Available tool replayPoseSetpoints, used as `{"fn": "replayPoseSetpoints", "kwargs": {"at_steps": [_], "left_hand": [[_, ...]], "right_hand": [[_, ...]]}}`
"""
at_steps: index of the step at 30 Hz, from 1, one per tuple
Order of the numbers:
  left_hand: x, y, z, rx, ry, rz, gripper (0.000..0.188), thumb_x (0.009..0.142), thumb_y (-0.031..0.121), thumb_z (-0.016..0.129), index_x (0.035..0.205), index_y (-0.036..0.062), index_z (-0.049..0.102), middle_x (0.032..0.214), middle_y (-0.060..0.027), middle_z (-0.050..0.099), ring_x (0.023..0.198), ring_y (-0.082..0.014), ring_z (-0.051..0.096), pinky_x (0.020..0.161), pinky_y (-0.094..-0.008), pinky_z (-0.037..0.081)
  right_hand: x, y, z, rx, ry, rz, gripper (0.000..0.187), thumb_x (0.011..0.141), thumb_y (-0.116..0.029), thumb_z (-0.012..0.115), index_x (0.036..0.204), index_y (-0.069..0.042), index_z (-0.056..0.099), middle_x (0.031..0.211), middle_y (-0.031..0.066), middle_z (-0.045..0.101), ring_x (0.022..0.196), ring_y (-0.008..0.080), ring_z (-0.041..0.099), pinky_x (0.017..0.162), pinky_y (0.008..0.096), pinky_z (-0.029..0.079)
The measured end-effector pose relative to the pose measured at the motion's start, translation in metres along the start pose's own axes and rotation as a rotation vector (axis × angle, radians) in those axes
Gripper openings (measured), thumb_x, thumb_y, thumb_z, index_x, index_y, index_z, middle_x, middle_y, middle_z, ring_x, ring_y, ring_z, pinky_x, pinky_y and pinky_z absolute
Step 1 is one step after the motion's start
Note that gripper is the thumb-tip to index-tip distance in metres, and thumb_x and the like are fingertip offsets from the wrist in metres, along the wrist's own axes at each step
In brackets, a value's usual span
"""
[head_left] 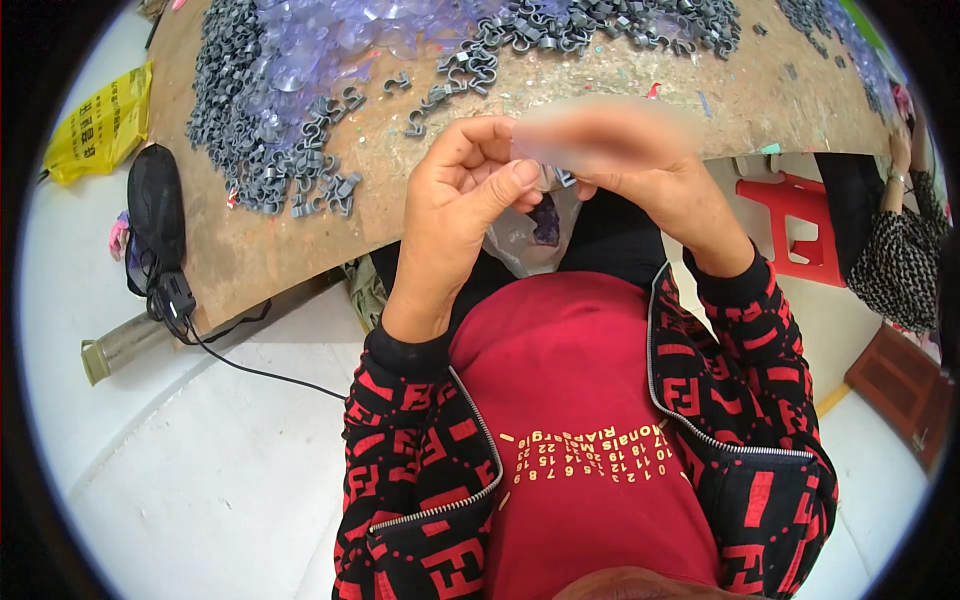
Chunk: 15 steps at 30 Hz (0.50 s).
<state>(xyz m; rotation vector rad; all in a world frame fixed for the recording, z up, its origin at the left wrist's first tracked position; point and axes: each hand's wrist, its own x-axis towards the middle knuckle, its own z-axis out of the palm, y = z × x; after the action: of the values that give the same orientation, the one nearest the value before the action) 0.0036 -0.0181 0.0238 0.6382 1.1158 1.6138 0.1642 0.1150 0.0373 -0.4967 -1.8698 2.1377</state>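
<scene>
My left hand is closed in a pinch over the table's near edge, thumb against curled fingers. Opposite it, my right hand is also closed, its upper part smeared by a blur. A small grey plastic piece shows between the two hands, at the right fingertips, with a bit of clear plastic beside it. The fingers hide most of what they hold. Beyond my hands, loose grey C-shaped plastic clips lie in heaps. Among them is a pile of clear bluish plastic discs, which look like suction cups.
The worn wooden table curves around me. On the left are a yellow bag, a black pouch and a cable. A clear plastic bag hangs at my lap. Right are a red stool and another person's arm.
</scene>
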Motion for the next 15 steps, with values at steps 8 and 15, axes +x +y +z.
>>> {"fn": "replayPoseSetpoints", "kwargs": {"at_steps": [8,15], "left_hand": [[0.0,-0.011,-0.006,-0.398,-0.057,-0.195,0.015,0.094,0.013,0.062,0.104,0.0029,0.057,0.09,-0.011,0.067,0.069,-0.0092,0.061,0.062,-0.0218,0.053],[-0.002,-0.011,-0.006,-0.359,-0.034,-0.219,0.012,0.094,0.012,0.061,0.103,0.0043,0.057,0.091,-0.0104,0.065,0.068,-0.0081,0.055,0.06,-0.0227,0.046]], "right_hand": [[0.0,-0.004,-0.002,0.182,0.055,0.024,0.015,0.092,-0.013,0.063,0.103,-0.004,0.056,0.091,0.0003,0.058,0.076,0.0079,0.058,0.069,0.0222,0.049],[-0.001,-0.004,0.0,0.176,0.012,0.066,0.016,0.092,-0.015,0.064,0.1,-0.005,0.055,0.085,-0.0003,0.058,0.073,0.0078,0.057,0.067,0.0214,0.048]]}}
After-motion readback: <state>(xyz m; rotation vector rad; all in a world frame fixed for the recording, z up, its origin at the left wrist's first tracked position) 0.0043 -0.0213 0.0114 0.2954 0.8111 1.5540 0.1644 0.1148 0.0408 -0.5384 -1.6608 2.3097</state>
